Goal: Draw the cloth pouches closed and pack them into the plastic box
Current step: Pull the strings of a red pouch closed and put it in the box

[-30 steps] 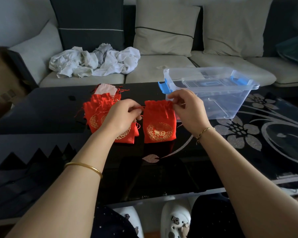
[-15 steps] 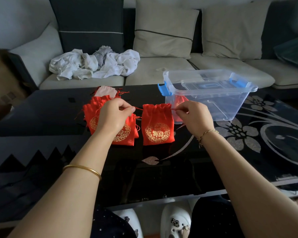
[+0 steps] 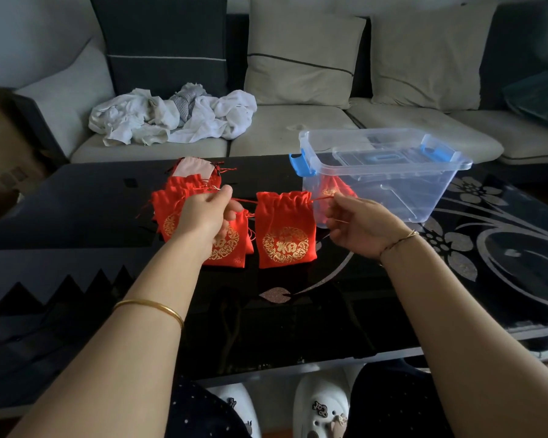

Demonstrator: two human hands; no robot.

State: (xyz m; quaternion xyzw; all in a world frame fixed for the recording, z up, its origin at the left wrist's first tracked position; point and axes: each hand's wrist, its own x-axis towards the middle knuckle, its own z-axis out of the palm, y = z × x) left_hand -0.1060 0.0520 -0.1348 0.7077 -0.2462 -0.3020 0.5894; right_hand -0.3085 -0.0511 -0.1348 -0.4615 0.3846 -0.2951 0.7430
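Note:
A red cloth pouch (image 3: pixel 284 232) with a gold emblem lies on the black glass table (image 3: pixel 76 210), its mouth gathered tight. My left hand (image 3: pixel 208 216) pinches its left drawstring and my right hand (image 3: pixel 359 224) pinches its right drawstring, both cords pulled taut sideways. A pile of red pouches (image 3: pixel 178 203) sits to the left, partly hidden behind my left hand. The clear plastic box (image 3: pixel 424 188) with blue latches stands at the right, with a red pouch (image 3: pixel 332 189) visible inside through its wall.
A pale pouch (image 3: pixel 192 168) lies behind the red pile. A sofa with cushions and crumpled white clothes (image 3: pixel 171 116) runs along the far side of the table. My knees and white shoes (image 3: pixel 321 406) show under the near table edge.
My hands have moved apart sideways, drawing the strings out and gathering the pouch's mouth tighter. The pouch has stayed on the table.

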